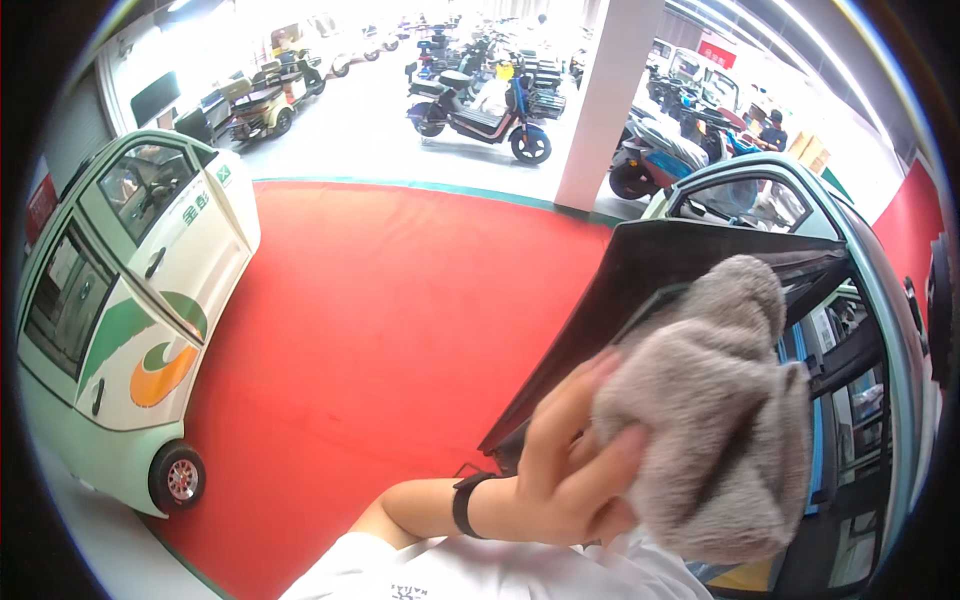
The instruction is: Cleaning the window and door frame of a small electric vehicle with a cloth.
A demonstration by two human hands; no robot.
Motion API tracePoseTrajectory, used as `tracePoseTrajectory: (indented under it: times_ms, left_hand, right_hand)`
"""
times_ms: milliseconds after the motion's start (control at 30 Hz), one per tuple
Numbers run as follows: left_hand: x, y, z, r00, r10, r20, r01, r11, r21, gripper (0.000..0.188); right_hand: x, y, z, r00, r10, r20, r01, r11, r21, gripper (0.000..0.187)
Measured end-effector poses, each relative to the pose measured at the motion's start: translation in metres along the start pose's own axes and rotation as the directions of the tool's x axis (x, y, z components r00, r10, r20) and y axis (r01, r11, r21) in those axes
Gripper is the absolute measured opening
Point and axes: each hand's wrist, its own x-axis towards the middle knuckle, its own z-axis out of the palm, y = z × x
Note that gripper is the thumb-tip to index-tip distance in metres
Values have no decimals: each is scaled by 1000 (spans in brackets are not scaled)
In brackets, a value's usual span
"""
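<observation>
My left hand [565,470], with a black band on its wrist, reaches across to the right and is closed on a bunched grey-brown plush cloth [715,420]. The cloth is raised close in front of the view and hangs in thick folds. Behind it is an open vehicle door [610,300] with a dark inner panel. It belongs to a small pale blue-green vehicle [868,240] on the right. The cloth hides part of the door, and I cannot tell whether it touches the vehicle. My right hand does not show.
A red floor covering [400,300] spreads between the two vehicles. On the left stands a small white-and-green vehicle [150,290] with its doors closed. A white pillar [605,110], a dark scooter [480,110] and rows of other scooters stand farther back. A person [772,132] is at the far right.
</observation>
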Motion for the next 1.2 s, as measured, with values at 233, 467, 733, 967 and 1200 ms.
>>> tracePoseTrajectory:
  times_ms: [233,467,733,967,1200]
  left_hand:
    - [-36,-72,-16,839,544,24,-447,663,601,47]
    - [-195,-189,-98,926,-85,367,-249,594,765,69]
    - [-200,-173,-93,945,-203,257,-18,751,661,71]
    - [-25,-68,-9,867,463,184,-480,678,557,51]
    - [-84,-100,-32,862,309,402,-506,565,652,52]
  right_hand:
    - [11,-9,-42,998,22,56,-27,995,101,49]
    - [-50,-55,-74,855,165,491,-419,-335,844,41]
    - [-142,-163,-176,509,-232,829,-570,-813,122,69]
    - [-81,-132,-83,472,-68,879,-479,-857,191,67]
    - [-35,-70,-57,493,103,864,-354,-883,308,66]
